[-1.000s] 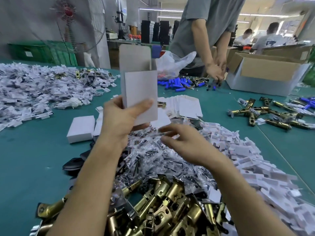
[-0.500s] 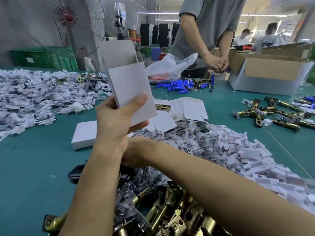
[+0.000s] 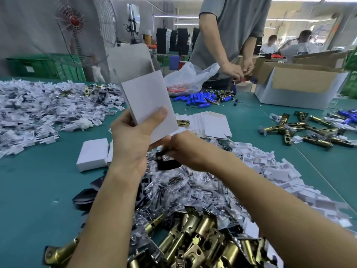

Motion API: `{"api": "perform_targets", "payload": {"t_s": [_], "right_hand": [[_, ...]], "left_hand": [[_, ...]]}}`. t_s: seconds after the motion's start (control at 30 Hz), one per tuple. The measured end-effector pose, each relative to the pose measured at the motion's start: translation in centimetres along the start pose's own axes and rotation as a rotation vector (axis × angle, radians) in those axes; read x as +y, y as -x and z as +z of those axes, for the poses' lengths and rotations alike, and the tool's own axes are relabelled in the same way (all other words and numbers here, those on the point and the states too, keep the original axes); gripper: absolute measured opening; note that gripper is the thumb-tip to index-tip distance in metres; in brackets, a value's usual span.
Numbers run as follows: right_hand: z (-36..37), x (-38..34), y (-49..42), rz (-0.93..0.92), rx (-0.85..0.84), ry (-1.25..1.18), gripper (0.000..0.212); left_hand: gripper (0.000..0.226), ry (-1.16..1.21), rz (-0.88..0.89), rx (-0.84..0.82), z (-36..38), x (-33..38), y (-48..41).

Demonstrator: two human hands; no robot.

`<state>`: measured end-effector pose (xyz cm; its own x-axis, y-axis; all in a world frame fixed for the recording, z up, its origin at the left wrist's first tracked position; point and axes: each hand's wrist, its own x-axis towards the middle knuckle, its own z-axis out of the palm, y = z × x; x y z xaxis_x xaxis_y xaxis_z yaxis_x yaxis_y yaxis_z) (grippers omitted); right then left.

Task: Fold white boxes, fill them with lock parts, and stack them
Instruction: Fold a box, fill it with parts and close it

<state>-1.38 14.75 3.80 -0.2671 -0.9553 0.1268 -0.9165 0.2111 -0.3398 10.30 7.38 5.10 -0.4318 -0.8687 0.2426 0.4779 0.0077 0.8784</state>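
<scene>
since half a second ago the right hand [image 3: 185,149] has been brought out from behind the left wrist and raised to the lower edge of the white box [image 3: 146,101], and a black part [image 3: 167,163] is now carried with it. the teal surface [image 3: 38,190] is spread with stock: heaps of small white pieces [image 3: 38,109] are seen far left and along the right, a pile of clear bags [image 3: 183,190] lies in the middle, and brass latches [image 3: 193,238] are heaped nearest the camera. an open cardboard carton [image 3: 299,84] stands at the far right, beside a second person [image 3: 231,26]. the white box is held nearly upright above the bags, its top flap open, by the left hand [image 3: 131,140]; it is pinched between the thumb on its front face and the fingers curled behind. a closed white box [image 3: 92,153] lies on the surface left of that hand, and flat box blanks [image 3: 210,120] are fanned out beyond. the right hand's fingers are curled round the black part just under the box; the part is blurred.
</scene>
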Motion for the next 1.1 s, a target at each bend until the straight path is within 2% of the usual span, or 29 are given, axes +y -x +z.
{"api": "perform_targets", "payload": {"t_s": [0.13,0.2,0.33,0.4,0.53,0.67,0.87,0.97,1.1], "right_hand": [[-3.3,3.5,5.9,0.273,0.451,-0.424,0.018],[-4.6,4.5,8.9,0.294,0.636,-0.548,0.015],[-7.0,2.8,12.4,0.026,0.961,-0.445,0.023],[-7.7,1.7,12.8,-0.097,1.061,-0.271,0.024],[-6.9,1.2,12.4,-0.143,1.076,-0.009,0.013],[-6.8,0.6,12.1,-0.179,1.086,0.060,0.011],[-7.1,-0.6,10.6,-0.248,0.936,0.104,0.010],[-7.4,-1.1,10.4,-0.240,0.832,0.163,0.014],[-8.8,-1.9,10.6,-0.203,0.757,0.264,0.015]], "left_hand": [[0.042,-0.075,-0.037,-0.142,0.5,-1.0,0.6],[0.037,-0.097,-0.047,-0.239,1.1,-1.7,1.1],[0.031,-0.202,-0.049,-0.387,1.9,-3.1,1.8],[0.037,-0.235,-0.041,-0.412,2.2,-3.5,2.0],[0.041,-0.335,0.005,-0.459,2.5,-3.8,2.1],[0.040,-0.388,0.059,-0.492,2.8,-3.8,2.4],[0.038,-0.272,0.103,-0.506,3.0,-3.7,2.6],[0.030,-0.206,0.133,-0.488,3.1,-3.3,2.7],[0.032,-0.183,0.155,-0.471,3.1,-3.4,2.6]]}}
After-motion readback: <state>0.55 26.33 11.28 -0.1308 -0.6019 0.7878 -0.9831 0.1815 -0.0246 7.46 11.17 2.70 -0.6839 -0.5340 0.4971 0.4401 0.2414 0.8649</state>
